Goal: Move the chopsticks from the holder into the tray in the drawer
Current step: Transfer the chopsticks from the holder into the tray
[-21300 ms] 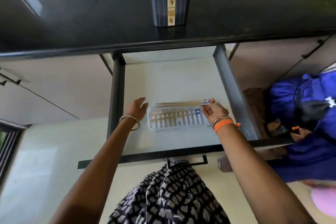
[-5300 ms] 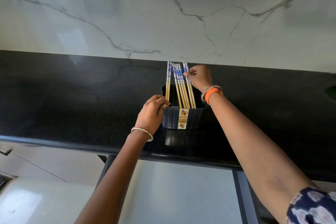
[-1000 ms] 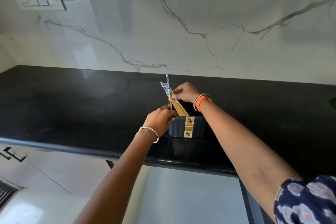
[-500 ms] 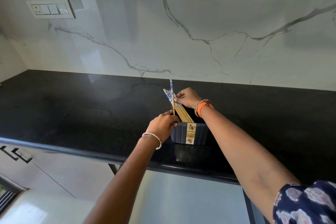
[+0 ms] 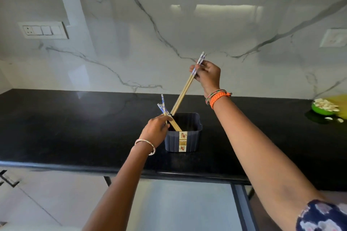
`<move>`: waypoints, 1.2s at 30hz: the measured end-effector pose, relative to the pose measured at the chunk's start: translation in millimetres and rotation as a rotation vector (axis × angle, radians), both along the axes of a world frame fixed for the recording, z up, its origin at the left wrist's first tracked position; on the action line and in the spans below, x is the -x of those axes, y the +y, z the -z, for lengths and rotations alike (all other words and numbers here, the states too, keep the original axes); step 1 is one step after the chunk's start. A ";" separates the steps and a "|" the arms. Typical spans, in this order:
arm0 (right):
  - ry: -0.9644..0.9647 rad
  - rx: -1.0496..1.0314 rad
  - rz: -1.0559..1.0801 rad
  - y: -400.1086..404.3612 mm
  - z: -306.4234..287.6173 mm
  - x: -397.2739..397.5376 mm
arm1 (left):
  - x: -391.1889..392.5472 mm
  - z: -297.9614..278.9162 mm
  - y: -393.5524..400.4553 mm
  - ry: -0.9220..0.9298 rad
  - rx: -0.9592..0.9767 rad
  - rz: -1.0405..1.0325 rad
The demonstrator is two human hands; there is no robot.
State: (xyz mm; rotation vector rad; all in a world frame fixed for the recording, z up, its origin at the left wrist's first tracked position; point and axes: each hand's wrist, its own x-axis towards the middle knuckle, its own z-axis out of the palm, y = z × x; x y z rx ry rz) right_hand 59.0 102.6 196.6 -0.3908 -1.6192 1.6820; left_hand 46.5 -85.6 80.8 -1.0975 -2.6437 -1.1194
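A dark blue ribbed holder (image 5: 189, 140) with a floral label stands on the black counter. My right hand (image 5: 207, 76) is raised above it, shut on a pair of bamboo chopsticks (image 5: 183, 93) with blue-patterned tops; their lower tips are still just inside the holder's rim. My left hand (image 5: 156, 131) rests at the holder's left rim, closed around the remaining chopsticks (image 5: 166, 113), which lean to the left. The open drawer (image 5: 180, 206) shows below the counter edge; its tray is out of view.
The black counter (image 5: 75, 129) runs the full width under a white marble wall. A green bowl (image 5: 323, 108) with pale pieces sits at the far right. A switch plate (image 5: 44, 30) is on the wall at left. Cabinet doors lie at lower left.
My right hand has lifted a pair of chopsticks up and to the right, almost out of the holder. My left hand stays at the holder, holding the others. The view has tilted upward.
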 end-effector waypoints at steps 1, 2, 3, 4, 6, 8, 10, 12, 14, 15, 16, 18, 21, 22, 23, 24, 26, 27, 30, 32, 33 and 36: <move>0.063 0.115 -0.016 -5.9 -5.8 -15.6 | -8.0 0.0 -5.6 -0.015 -0.079 -0.033; 0.111 0.228 -0.034 -13.2 -5.2 -33.9 | -18.5 3.5 -13.5 -0.033 -0.160 -0.077; 0.138 0.332 -0.054 -21.6 1.0 -51.7 | -28.9 10.0 -23.2 -0.053 -0.234 -0.133; 0.140 0.429 -0.068 -31.3 14.5 -70.4 | -40.8 21.3 -35.1 -0.087 -0.293 -0.191; 0.125 0.626 -0.074 -51.5 54.7 -104.4 | -64.1 52.1 -61.1 -0.182 -0.364 -0.284; 0.102 0.820 -0.009 -76.1 109.3 -139.0 | -90.4 91.6 -87.8 -0.296 -0.348 -0.339; 0.062 0.962 0.073 -100.9 171.2 -177.0 | -115.4 132.6 -115.1 -0.412 -0.280 -0.383; -0.010 1.067 0.132 -123.5 224.8 -214.4 | -135.6 167.4 -138.7 -0.531 -0.175 -0.436; -0.129 1.155 0.215 -142.3 269.3 -246.6 | -151.1 196.1 -156.6 -0.619 -0.039 -0.443; -0.196 1.189 0.257 -151.4 287.3 -261.0 | -157.8 208.3 -164.8 -0.651 0.026 -0.427; -0.258 1.206 0.284 -158.4 301.6 -271.7 | -161.6 216.8 -170.6 -0.676 0.080 -0.406; -0.366 1.205 0.302 -172.6 328.1 -288.9 | -170.5 230.4 -184.6 -0.713 0.178 -0.359; -0.503 1.201 0.310 -186.8 350.6 -301.3 | -177.5 250.1 -199.1 -0.802 0.218 -0.325; -0.531 1.200 0.315 -190.0 357.2 -302.4 | -178.5 256.4 -201.4 -0.833 0.224 -0.319; -0.552 1.192 0.313 -192.7 362.0 -302.3 | -179.4 261.0 -201.9 -0.868 0.239 -0.308; -0.568 1.182 0.306 -195.4 366.3 -300.9 | -180.8 264.9 -201.1 -0.918 0.251 -0.292; -0.594 1.185 0.289 -200.3 368.6 -296.2 | -184.0 271.2 -196.0 -1.036 0.214 -0.313; -0.581 1.211 0.285 -202.2 366.1 -293.8 | -186.1 274.1 -194.0 -1.065 0.183 -0.350; -0.585 1.267 0.324 -209.2 360.0 -288.8 | -189.3 278.8 -192.0 -1.041 0.155 -0.389; -0.663 1.189 0.340 -214.2 354.6 -289.3 | -189.0 280.6 -193.4 -1.030 0.145 -0.382; -0.694 1.150 0.331 -214.1 350.7 -289.4 | -188.3 281.8 -194.5 -1.037 0.136 -0.382; -0.720 1.060 0.336 -215.5 335.1 -288.2 | -187.6 284.2 -195.5 -1.048 0.110 -0.380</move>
